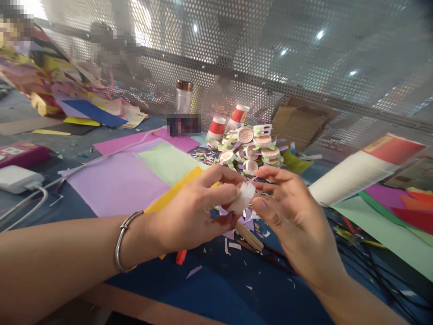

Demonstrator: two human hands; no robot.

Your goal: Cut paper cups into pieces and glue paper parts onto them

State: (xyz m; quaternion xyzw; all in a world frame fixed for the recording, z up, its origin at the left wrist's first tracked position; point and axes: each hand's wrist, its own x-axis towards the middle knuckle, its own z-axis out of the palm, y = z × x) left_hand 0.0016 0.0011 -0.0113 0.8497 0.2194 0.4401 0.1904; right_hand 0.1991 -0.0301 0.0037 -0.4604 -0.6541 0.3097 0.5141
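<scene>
My left hand (192, 207) has its fingers wrapped round a small white cut-down paper cup piece (244, 198), partly hidden by the fingers. At the right edge of this piece, my right hand (291, 212) has curled fingers, the tips at a thin purple paper strip (251, 179). The exact grip on the strip is hard to see. Just beyond my hands is a pile of cut paper cup pieces (250, 151) with purple and green paper strips. Beneath my hands lies a wooden-coloured handle (249, 235) among paper scraps.
Behind the pile stand red-and-white paper cups (216, 128), a jar (184, 97) and a cardboard box (301, 119). A cup stack (355, 174) lies right, above black cables (365, 262). Purple paper (118, 180) and a white charger (20, 178) lie left. A perforated metal screen (237, 49) bounds the table.
</scene>
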